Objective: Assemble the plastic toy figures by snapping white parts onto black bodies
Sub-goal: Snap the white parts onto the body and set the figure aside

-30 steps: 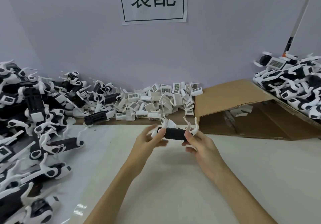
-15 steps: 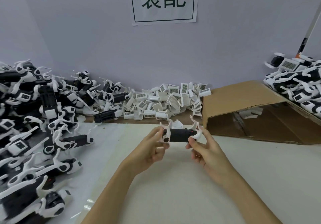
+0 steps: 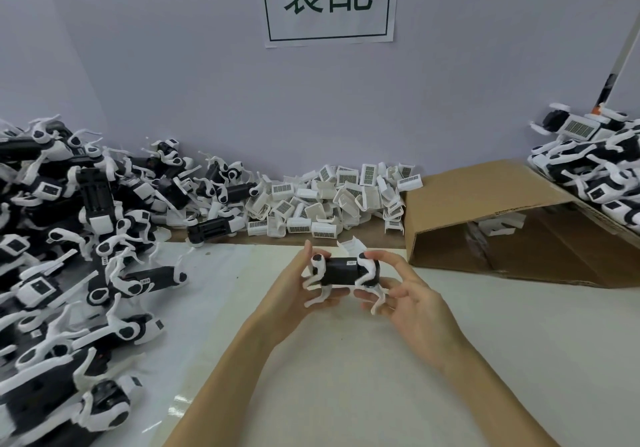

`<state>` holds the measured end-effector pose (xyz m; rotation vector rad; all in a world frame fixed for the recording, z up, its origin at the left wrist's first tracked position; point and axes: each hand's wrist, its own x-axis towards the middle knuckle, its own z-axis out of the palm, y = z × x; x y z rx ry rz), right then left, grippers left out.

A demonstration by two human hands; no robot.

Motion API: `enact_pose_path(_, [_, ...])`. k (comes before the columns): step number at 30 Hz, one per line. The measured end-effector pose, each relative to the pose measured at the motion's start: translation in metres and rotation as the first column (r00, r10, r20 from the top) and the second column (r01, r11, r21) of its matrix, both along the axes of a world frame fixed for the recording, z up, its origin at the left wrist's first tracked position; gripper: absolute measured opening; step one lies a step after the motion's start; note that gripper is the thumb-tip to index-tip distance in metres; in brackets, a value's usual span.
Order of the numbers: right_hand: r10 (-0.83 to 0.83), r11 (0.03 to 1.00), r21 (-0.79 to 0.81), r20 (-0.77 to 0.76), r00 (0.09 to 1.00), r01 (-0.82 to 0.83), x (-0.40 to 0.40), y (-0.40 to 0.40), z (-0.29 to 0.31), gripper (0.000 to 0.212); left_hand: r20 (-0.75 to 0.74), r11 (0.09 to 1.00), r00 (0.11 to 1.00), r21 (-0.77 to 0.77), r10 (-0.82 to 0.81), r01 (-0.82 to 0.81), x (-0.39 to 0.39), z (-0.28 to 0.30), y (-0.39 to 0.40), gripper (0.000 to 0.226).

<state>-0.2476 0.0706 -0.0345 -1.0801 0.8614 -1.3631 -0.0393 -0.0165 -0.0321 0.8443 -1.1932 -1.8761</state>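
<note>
Since a second ago, both hands are turning the toy figure (image 3: 344, 271) over, so its white legs, which were sticking up toward the wall, are now pointing down toward the white tabletop (image 3: 346, 377). The left hand (image 3: 299, 292) is gripping the figure's left end, thumb up beside the white leg joint and fingers curling beneath, while the right hand (image 3: 412, 299) is pinching the right end, with its forefinger lying along the top and its thumb underneath. The black body is being held level above the table, in front of the person, clear of the surface. Behind it, a heap of white barcoded parts (image 3: 332, 200) is lying against the wall. A pile of black-and-white figures (image 3: 69, 238) is spreading over the left side, another pile (image 3: 595, 166) is resting at the right, and an open cardboard box (image 3: 485, 218) is lying on its side between.
</note>
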Motion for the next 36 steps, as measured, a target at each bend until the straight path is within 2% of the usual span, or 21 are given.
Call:
enact_pose_path(2, [0.017, 1.0, -0.006, 0.047, 0.999, -0.017, 0.0, 0.001, 0.002, 0.052, 0.026, 1.0, 0.999, -0.02, 0.021, -0.02, 0.001, 0.001, 0.0, 0.047])
enact_pose_path(5, [-0.076, 0.996, -0.057, -0.072, 0.994, 0.072, 0.004, 0.001, 0.002, 0.035, 0.042, 1.0, 0.999, -0.008, 0.027, -0.027, -0.001, 0.0, 0.0, 0.033])
enact_pose_path(7, [-0.124, 0.987, -0.116, -0.122, 0.985, 0.11, 0.007, 0.002, 0.001, 0.04, 0.004, 0.997, 1.0, 0.073, -0.009, 0.009, 0.0, 0.0, 0.0, 0.038])
enact_pose_path(10, [-0.141, 0.984, -0.118, -0.048, 0.989, 0.135, 0.009, 0.003, 0.003, 0.051, -0.154, 0.959, 0.982, 0.242, -0.111, 0.146, 0.0, 0.0, 0.002, 0.043])
enact_pose_path(14, [-0.09, 0.99, -0.132, -0.254, 0.963, 0.058, 0.007, 0.007, 0.006, 0.04, -0.28, 0.896, 0.932, 0.314, -0.23, 0.315, -0.007, -0.001, 0.011, 0.044])
enact_pose_path(16, [0.008, 0.999, -0.045, -0.159, 0.987, -0.015, 0.005, 0.008, 0.003, 0.048, -0.314, 0.882, 0.913, 0.305, -0.262, 0.359, -0.014, 0.0, 0.018, 0.042])
enact_pose_path(18, [0.089, 0.994, -0.056, -0.112, 0.99, -0.096, 0.006, 0.012, 0.006, 0.049, -0.379, 0.873, 0.89, 0.305, -0.255, 0.38, -0.021, -0.002, 0.023, 0.038])
enact_pose_path(21, [-0.009, 0.982, -0.18, -0.369, 0.929, -0.062, 0.008, 0.015, 0.011, 0.044, -0.447, 0.855, 0.861, 0.321, -0.243, 0.408, -0.026, -0.004, 0.026, 0.037])
enact_pose_path(23, [-0.114, 0.976, -0.218, -0.499, 0.859, 0.003, 0.008, 0.011, 0.005, 0.042, -0.381, 0.862, 0.878, 0.293, -0.291, 0.413, -0.029, -0.004, 0.027, 0.04])
enact_pose_path(25, [-0.281, 0.95, -0.278, -0.562, 0.778, 0.142, 0.008, 0.007, -0.001, 0.04, -0.138, 0.904, 0.932, 0.234, -0.334, 0.358, -0.036, -0.007, 0.03, 0.047])
enact_pose_path(26, [-0.326, 0.938, -0.295, -0.56, 0.761, 0.185, 0.008, 0.006, -0.002, 0.04, 0.028, 0.944, 0.957, 0.175, -0.289, 0.28, -0.04, -0.008, 0.031, 0.052])
enact_pose_path(28, [-0.365, 0.926, -0.307, -0.567, 0.739, 0.222, 0.006, 0.006, -0.005, 0.044, 0.253, 0.997, 0.966, -0.043, -0.054, 0.067, -0.047, -0.013, 0.029, 0.057])
enact_pose_path(29, [-0.372, 0.925, -0.304, -0.587, 0.719, 0.23, 0.004, 0.004, -0.005, 0.047, 0.26, 0.992, 0.964, -0.124, 0.056, -0.024, -0.046, -0.014, 0.025, 0.057])
enact_pose_path(30, [-0.367, 0.928, -0.289, -0.612, 0.701, 0.233, 0.002, 0.004, -0.006, 0.049, 0.218, 0.986, 0.969, -0.142, 0.112, -0.082, -0.044, -0.013, 0.021, 0.057])
enact_pose_path(33, [-0.374, 0.927, -0.288, -0.641, 0.671, 0.241, 0.005, 0.004, -0.005, 0.049, 0.156, 0.975, 0.986, -0.222, 0.059, -0.024, -0.032, -0.009, 0.015, 0.057])
enact_pose_path(34, [-0.409, 0.912, -0.317, -0.645, 0.645, 0.261, 0.008, 0.005, -0.004, 0.055, 0.151, 0.964, 0.987, -0.265, 0.051, -0.009, -0.029, -0.01, 0.013, 0.056])
enact_pose_path(36, [-0.485, 0.873, -0.384, -0.627, 0.609, 0.3, 0.011, 0.007, 0.0, 0.065, 0.048, 0.963, 0.996, -0.263, 0.078, -0.063, -0.029, -0.011, 0.012, 0.049])
